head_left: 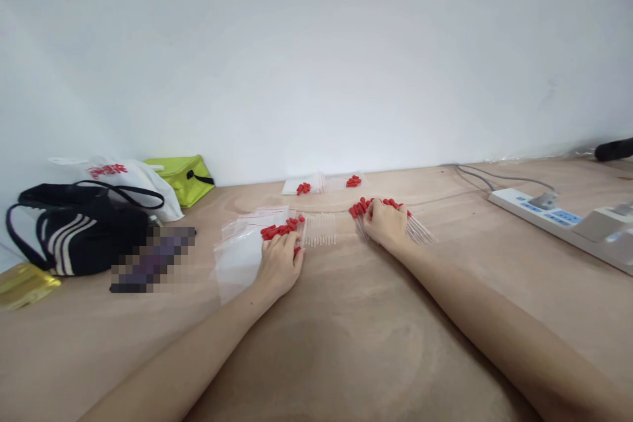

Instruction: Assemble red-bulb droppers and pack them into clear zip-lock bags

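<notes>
My left hand (281,265) is closed, its fingers bent beside a heap of red rubber bulbs (277,231). A red bulb (297,252) shows between its thumb and fingers. That heap lies on clear zip bags (240,257). Just right of it, clear thin tubes (319,229) lie side by side in a row. My right hand (386,224) pinches down into a fanned pile of droppers, clear tubes (420,231) with red bulbs (360,207). Its fingertips are partly hidden among the bulbs.
Two small bags (321,183) with red bulbs lie near the wall. On the left are a black striped bag (93,231), a white plastic bag (143,181), a green pouch (185,179) and a blurred-out item (153,260). A power strip (539,211) with plugs stands right.
</notes>
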The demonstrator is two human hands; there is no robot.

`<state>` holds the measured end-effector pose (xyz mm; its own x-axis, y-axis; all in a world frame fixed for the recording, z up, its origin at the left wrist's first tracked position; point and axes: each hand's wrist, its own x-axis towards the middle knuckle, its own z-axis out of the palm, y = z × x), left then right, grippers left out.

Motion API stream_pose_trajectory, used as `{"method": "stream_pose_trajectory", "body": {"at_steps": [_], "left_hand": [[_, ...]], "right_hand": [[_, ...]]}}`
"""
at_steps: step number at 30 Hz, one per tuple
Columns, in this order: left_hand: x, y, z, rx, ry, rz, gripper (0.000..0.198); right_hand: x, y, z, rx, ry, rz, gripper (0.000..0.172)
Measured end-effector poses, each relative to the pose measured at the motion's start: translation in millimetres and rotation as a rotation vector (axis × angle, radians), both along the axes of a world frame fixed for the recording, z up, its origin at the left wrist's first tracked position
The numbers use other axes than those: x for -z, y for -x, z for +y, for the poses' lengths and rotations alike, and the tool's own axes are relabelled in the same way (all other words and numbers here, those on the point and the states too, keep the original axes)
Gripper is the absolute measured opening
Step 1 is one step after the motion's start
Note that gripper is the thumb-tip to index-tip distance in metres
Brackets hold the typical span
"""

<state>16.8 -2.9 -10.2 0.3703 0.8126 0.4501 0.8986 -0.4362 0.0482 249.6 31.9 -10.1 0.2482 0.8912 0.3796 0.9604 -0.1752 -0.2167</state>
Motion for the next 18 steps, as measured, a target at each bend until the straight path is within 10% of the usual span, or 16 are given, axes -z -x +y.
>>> {"method": "stream_pose_trajectory", "body": {"at_steps": [6, 18], "left_hand": [[3.8, 2.0, 0.9, 0.129, -0.086, -0.068, 0.011], [9.6, 1.4, 4.4, 0.401, -0.142, -0.170, 0.014]], "right_hand": [[-3.9, 18.6, -7.4, -0.159, -0.087, -0.057, 0.025], [-15.6, 59.1, 6.3, -0.144, 0.273, 0.006, 0.032]]}}
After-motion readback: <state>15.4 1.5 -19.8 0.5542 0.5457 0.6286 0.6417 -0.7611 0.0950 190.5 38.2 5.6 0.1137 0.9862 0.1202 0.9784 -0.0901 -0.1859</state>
